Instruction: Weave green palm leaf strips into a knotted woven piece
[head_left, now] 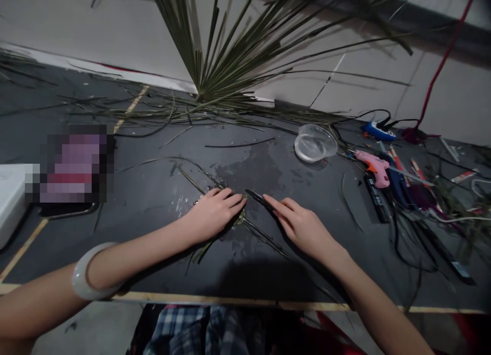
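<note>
Dark surface (153, 191) holds thin green leaf strips (264, 237) under the left hand (215, 212), grip unclear; open right hand (303, 227) could knock them.

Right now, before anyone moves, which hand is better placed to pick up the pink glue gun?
Probably the right hand: it lies on the same side as the pink glue gun and much nearer. The left hand sits farther away, at the green leaf strips.
</note>
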